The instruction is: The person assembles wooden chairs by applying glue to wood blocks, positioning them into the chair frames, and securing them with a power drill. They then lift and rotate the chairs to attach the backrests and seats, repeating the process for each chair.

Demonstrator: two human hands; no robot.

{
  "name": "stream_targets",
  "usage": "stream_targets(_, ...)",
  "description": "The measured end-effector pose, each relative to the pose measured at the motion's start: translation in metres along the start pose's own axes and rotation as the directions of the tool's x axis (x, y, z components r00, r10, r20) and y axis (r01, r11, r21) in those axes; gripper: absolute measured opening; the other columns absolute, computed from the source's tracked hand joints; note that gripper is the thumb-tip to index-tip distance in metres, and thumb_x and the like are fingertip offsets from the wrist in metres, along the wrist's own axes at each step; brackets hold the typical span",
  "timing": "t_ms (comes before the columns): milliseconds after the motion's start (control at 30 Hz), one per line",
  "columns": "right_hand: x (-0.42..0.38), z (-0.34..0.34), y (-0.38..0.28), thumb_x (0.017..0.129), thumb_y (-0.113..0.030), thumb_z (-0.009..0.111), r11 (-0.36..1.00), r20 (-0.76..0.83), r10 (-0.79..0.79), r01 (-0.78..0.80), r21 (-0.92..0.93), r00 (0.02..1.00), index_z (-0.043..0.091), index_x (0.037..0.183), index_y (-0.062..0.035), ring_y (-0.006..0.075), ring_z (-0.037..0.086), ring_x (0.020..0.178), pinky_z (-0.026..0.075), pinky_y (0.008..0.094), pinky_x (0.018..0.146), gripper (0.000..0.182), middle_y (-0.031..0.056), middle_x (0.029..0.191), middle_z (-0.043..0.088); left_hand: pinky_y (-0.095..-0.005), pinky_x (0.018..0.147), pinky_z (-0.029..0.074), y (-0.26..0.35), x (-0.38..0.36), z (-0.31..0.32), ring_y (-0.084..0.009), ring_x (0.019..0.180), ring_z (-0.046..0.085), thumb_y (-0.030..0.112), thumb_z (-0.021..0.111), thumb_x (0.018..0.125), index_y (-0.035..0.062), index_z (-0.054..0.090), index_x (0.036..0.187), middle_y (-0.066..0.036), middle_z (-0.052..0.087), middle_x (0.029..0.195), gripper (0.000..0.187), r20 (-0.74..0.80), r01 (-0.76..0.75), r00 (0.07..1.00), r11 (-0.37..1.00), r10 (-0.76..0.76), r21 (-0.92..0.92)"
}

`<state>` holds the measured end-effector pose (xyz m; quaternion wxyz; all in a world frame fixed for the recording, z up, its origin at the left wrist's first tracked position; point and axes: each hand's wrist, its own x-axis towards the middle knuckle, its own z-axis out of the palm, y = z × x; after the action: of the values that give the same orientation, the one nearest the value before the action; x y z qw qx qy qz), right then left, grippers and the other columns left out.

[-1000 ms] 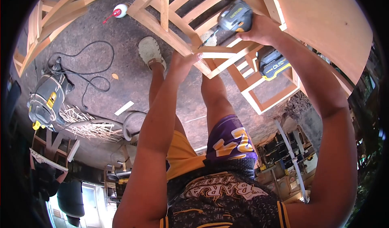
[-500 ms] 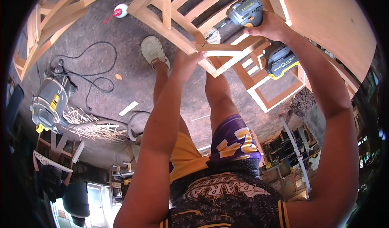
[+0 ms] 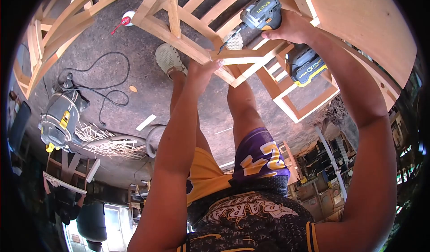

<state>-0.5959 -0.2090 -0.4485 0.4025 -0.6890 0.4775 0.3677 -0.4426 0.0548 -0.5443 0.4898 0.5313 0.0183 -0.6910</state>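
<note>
My right hand [image 3: 291, 27] is wrapped round the handle of a grey and black cordless drill [image 3: 262, 11], its yellow-trimmed battery [image 3: 307, 68] below the wrist. The drill's long thin bit [image 3: 230, 40] slants down to the left, its tip right at a joint in a light wooden frame [image 3: 183, 43]. Close to that joint, my left hand [image 3: 204, 75] is closed round the frame's rail, thumb along the edge and the other fingers mostly hidden. A short crosspiece [image 3: 237, 55] runs from the joint towards the right. Slats of the same frame stretch out behind the drill.
Another curved wooden frame [image 3: 67, 32] stands at upper left, near a white bottle with a red cap [image 3: 128, 18]. A shop vacuum [image 3: 60, 120] with cord and hose lies left, beside thin wood sticks [image 3: 109, 142]. A large panel [image 3: 358, 32] rises at right. Another person [image 3: 67, 202] is at lower left.
The drill has moved slightly left and down, bringing the bit tip closer to the joint. The frame and my left hand have shifted slightly left in view; both grips stay the same.
</note>
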Motion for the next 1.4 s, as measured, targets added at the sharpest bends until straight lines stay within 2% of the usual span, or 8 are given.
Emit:
stream_targets(167, 0.003, 0.002, 0.009, 0.071, -0.041, 0.079, 0.996, -0.071, -0.078, 0.076, -0.043, 0.994, 0.055, 0.111, 0.0005, 0.0156, 0.060, 0.051, 0.050, 0.0301, 0.051, 0.062, 0.0111, 0.077, 0.066, -0.0278, 0.085, 0.049, 0.002, -0.001, 0.001, -0.0132, 0.095, 0.058, 0.003, 0.067, 0.084, -0.0059, 0.044, 0.120, -0.010, 0.058, 0.104, 0.043, -0.007, 0.004, 1.000, 1.000, -0.004, -0.009)
stream_targets(233, 0.001, -0.002, 0.003, 0.070, -0.050, 0.077, 0.994, 0.037, 0.032, -0.028, -0.105, 0.999, 0.057, 0.117, 0.0004, 0.0320, 0.062, 0.103, 0.048, 0.0371, 0.091, 0.072, 0.0201, 0.108, 0.065, -0.0278, 0.085, 0.049, 0.001, -0.001, 0.001, -0.0132, 0.095, 0.058, 0.002, 0.067, 0.084, -0.0058, 0.044, 0.120, -0.010, 0.058, 0.104, 0.043, -0.006, 0.001, 1.000, 1.000, -0.001, -0.017)
stream_targets(467, 0.005, 0.003, 0.006, 0.069, -0.051, 0.076, 0.992, -0.002, -0.016, 0.016, -0.127, 1.000, 0.057, 0.116, 0.0007, 0.0334, 0.063, 0.101, 0.049, 0.0376, 0.090, 0.073, 0.0205, 0.107, 0.065, -0.0274, 0.085, 0.048, 0.000, 0.000, 0.000, -0.0125, 0.094, 0.058, 0.003, 0.067, 0.084, -0.0054, 0.045, 0.119, -0.009, 0.059, 0.103, 0.042, -0.011, 0.012, 1.000, 1.000, -0.011, 0.010)
stream_targets(533, 0.005, 0.006, 0.009, 0.069, -0.043, 0.078, 0.969, -0.141, -0.157, 0.124, -0.215, 0.977, 0.056, 0.115, 0.0012, 0.0306, 0.067, 0.087, 0.052, 0.0382, 0.080, 0.068, 0.0201, 0.099, 0.067, -0.0274, 0.085, 0.048, 0.003, -0.001, 0.001, -0.0124, 0.094, 0.058, 0.003, 0.067, 0.084, -0.0055, 0.045, 0.119, -0.009, 0.059, 0.103, 0.042, -0.004, 0.014, 1.000, 1.000, -0.014, 0.004)
stream_targets(567, 0.005, 0.005, 0.010, 0.069, -0.043, 0.078, 0.969, -0.141, -0.156, 0.124, -0.215, 0.978, 0.056, 0.115, 0.0012, 0.0306, 0.067, 0.087, 0.052, 0.0382, 0.080, 0.068, 0.0201, 0.099, 0.067, -0.0274, 0.085, 0.047, 0.005, -0.002, 0.003, -0.0123, 0.094, 0.058, 0.003, 0.067, 0.084, -0.0055, 0.045, 0.118, -0.009, 0.059, 0.102, 0.041, 0.003, 0.017, 1.000, 1.000, -0.017, -0.002)
stream_targets(633, 0.003, -0.001, 0.000, 0.068, -0.041, 0.078, 0.983, -0.063, -0.044, 0.033, -0.179, 0.997, 0.056, 0.115, 0.0015, 0.0356, 0.061, 0.104, 0.047, 0.0397, 0.093, 0.067, 0.0230, 0.108, 0.064, -0.0276, 0.085, 0.047, 0.003, -0.001, 0.003, -0.0122, 0.094, 0.057, 0.004, 0.068, 0.084, -0.0054, 0.046, 0.118, -0.009, 0.059, 0.102, 0.041, -0.005, 0.008, 1.000, 1.000, -0.008, -0.014)
stream_targets(933, 0.008, -0.003, -0.002, 0.069, -0.042, 0.076, 0.963, -0.080, -0.095, 0.071, -0.262, 0.992, 0.056, 0.114, 0.0019, 0.0345, 0.063, 0.098, 0.049, 0.0382, 0.091, 0.065, 0.0220, 0.105, 0.065, -0.0271, 0.085, 0.047, 0.003, -0.002, 0.002, -0.0113, 0.092, 0.057, 0.004, 0.068, 0.083, -0.0042, 0.047, 0.117, -0.008, 0.059, 0.101, 0.041, -0.009, -0.002, 1.000, 1.000, 0.002, -0.022)
stream_targets(1400, 0.006, -0.008, -0.011, 0.069, -0.038, 0.077, 0.973, -0.068, -0.130, 0.114, -0.203, 0.989, 0.057, 0.111, 0.0039, 0.0353, 0.064, 0.095, 0.049, 0.0377, 0.089, 0.063, 0.0230, 0.100, 0.066, -0.0278, 0.085, 0.046, 0.009, -0.004, 0.005, -0.0114, 0.093, 0.057, 0.004, 0.069, 0.082, -0.0041, 0.047, 0.117, -0.008, 0.059, 0.101, 0.042, -0.002, 0.014, 1.000, 1.000, -0.014, -0.001)
